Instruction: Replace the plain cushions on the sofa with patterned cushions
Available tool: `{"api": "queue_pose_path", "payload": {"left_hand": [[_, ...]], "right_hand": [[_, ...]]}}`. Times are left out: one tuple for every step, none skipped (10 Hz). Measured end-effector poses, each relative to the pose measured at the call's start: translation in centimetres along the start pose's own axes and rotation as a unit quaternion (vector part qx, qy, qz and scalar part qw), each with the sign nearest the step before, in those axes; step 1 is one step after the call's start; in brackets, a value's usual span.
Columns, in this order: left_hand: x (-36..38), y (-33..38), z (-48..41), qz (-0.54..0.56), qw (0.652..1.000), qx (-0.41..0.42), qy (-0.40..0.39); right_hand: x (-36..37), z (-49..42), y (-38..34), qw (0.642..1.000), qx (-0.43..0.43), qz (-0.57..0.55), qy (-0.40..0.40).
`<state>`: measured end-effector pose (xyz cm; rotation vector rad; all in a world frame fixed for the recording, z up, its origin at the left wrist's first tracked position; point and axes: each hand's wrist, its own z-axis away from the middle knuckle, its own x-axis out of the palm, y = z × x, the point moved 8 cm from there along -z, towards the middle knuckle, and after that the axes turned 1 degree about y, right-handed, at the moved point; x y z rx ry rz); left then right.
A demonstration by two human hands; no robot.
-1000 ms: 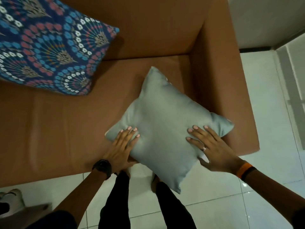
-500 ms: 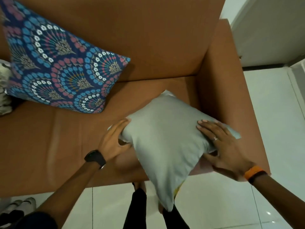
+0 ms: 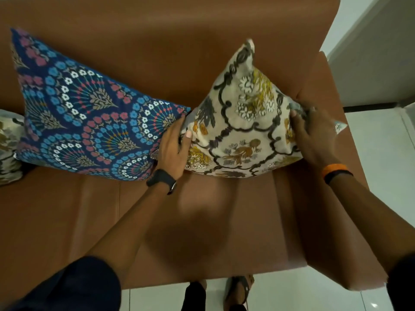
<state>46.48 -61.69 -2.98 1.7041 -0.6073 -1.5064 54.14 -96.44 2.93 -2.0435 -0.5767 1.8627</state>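
Observation:
A cream cushion with a dark floral pattern stands tilted against the brown sofa's backrest, near the right armrest. My left hand grips its lower left edge, thumb on the front. Gripping its right edge is my right hand, where a bit of the grey plain reverse side shows. A blue cushion with a fan-flower pattern leans against the backrest just left of it, touching my left hand.
Part of another cream patterned cushion shows at the far left edge. The sofa seat lies in front of me. White tiled floor and a wall lie to the right of the armrest. My feet stand at the sofa's front edge.
The cushion showed its plain grey side lying low at the seat's front edge; it now stands turned with the patterned side facing me, moved back against the backrest. Both hands went with it.

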Motion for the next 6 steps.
{"api": "queue_pose_path", "payload": {"left_hand": [[1.5, 0.4, -1.4, -0.067, 0.997, 0.023, 0.019], [2.6, 0.0, -1.6, -0.112, 0.993, 0.021, 0.021], [3.4, -0.2, -1.7, -0.14, 0.989, 0.007, 0.042], [3.3, 0.0, -1.7, -0.139, 0.989, 0.004, 0.055], [2.6, 0.5, -1.2, -0.117, 0.991, 0.028, 0.064], [1.6, 2.1, -0.6, -0.125, 0.986, 0.068, 0.083]], "right_hand": [[2.0, -3.6, 0.6, 0.998, 0.048, -0.021, 0.034], [3.0, -4.7, 0.9, 0.997, 0.048, -0.032, 0.046], [3.7, -5.3, 0.9, 0.996, 0.043, -0.03, 0.067], [3.7, -5.3, 1.1, 0.995, 0.044, -0.031, 0.083], [2.6, -4.6, 1.1, 0.992, 0.036, -0.065, 0.101], [1.7, -3.7, 0.1, 0.992, 0.005, -0.047, 0.118]]}}
